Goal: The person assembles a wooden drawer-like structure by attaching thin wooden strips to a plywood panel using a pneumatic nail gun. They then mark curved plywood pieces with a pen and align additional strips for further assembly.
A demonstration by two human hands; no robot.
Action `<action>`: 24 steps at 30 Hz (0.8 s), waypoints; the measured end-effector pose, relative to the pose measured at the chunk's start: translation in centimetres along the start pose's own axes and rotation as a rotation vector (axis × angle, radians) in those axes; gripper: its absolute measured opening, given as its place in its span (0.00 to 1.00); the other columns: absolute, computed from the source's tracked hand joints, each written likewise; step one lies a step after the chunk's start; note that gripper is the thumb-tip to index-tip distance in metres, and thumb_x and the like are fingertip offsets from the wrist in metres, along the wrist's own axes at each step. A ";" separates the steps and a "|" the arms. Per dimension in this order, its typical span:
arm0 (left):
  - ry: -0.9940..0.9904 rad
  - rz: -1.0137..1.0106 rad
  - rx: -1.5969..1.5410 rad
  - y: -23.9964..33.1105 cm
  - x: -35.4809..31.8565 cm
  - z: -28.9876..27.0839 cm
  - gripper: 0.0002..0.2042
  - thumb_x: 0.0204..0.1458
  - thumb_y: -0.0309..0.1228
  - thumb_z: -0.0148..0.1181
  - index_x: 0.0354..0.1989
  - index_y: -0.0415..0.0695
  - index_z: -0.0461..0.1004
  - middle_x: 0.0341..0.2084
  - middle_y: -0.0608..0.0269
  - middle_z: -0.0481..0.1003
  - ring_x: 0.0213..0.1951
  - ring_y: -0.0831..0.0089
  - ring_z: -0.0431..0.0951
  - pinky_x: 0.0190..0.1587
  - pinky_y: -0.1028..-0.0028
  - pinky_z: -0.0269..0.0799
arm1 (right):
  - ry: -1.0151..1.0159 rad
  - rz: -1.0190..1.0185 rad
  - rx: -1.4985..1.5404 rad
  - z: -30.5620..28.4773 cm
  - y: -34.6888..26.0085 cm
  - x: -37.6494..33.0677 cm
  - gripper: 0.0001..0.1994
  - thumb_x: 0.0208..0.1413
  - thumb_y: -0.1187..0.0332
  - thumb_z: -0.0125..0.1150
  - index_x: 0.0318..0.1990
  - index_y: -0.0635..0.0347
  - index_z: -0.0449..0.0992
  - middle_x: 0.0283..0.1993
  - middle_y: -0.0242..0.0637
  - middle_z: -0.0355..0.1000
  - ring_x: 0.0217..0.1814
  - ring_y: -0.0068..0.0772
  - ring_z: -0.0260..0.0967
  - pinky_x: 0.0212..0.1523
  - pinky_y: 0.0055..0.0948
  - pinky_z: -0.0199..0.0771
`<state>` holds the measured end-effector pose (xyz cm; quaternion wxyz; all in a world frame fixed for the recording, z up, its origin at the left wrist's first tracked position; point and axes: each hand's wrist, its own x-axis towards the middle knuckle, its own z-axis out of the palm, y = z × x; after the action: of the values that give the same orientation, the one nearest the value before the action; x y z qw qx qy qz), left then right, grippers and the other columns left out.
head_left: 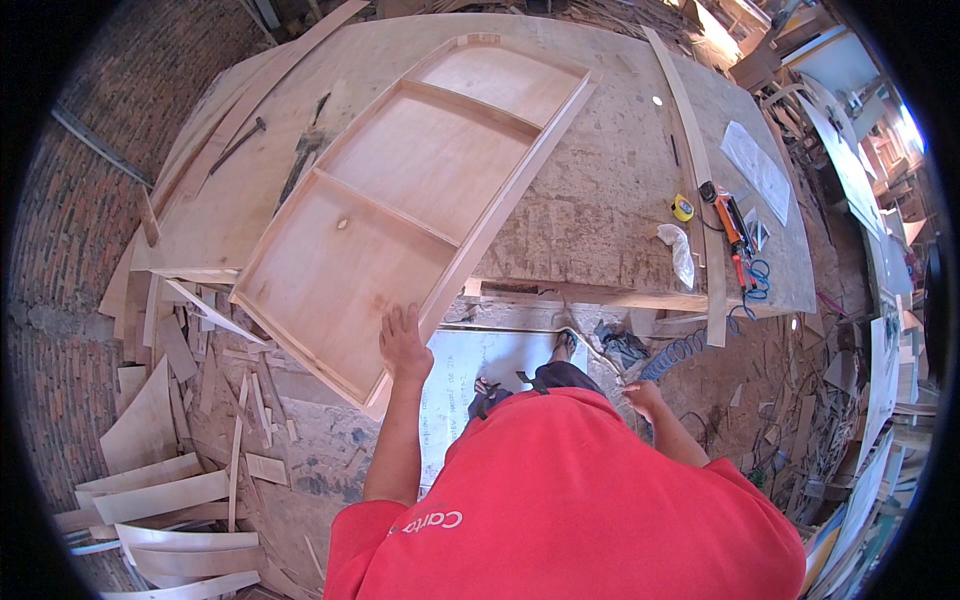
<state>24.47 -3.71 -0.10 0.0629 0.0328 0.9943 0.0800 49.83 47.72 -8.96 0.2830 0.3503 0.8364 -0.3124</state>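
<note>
A shallow wooden panel frame (390,160) with two cross strips and a rounded far end lies at a slant over the workbench, its near corner jutting past the front edge. My left hand (404,345) rests on its near compartment beside the right-hand rail, fingers spread and the hand otherwise bare. Low at my right side, my right hand (643,398) is curled, close to a thin pale cord or hose (597,352) and the blue coiled air hose (680,356). Whatever its fingers close on is too small to make out.
On the workbench (590,200) lie an orange nail gun (733,225), a yellow tape measure (682,208), a plastic bag (677,252), a long wooden strip (690,130) and a hammer (238,145). Wood offcuts (180,500) litter the floor by the brick wall (60,250).
</note>
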 end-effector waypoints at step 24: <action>0.003 -0.005 -0.008 0.0 0.2 0.4 0.45 0.43 0.29 0.69 0.75 0.58 0.57 0.73 0.54 0.57 0.75 0.50 0.53 0.73 0.54 0.55 | 0.016 -0.055 0.020 1.5 1.4 1.3 0.16 0.53 0.66 0.70 0.49 0.60 0.85 0.43 0.43 0.84 0.38 0.34 0.82 0.41 0.35 0.82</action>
<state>24.30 -3.60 -0.55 0.0617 0.0299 0.9941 0.0837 50.55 47.97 -11.24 0.2640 0.3326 0.8449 -0.3254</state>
